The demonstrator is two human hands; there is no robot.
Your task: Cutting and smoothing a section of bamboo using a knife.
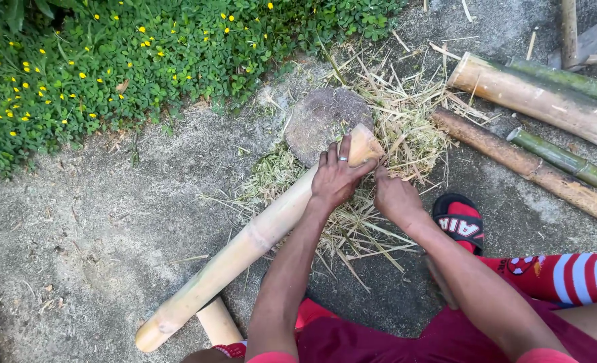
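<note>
- The long bamboo pole (244,245) lies slanted on the ground, its top end on a round stump (318,121)
- The left hand (335,178) wraps around the pole near that end
- The right hand (394,196) is closed just beside the pole's tip; what it grips is hidden

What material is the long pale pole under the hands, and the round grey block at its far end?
The long pale tan pole looks like dried bamboo: a ring node and smooth matte skin show. The left hand grips it; the right hand is beside its end. The round grey block seems weathered wood or stone; I cannot tell which.
</note>
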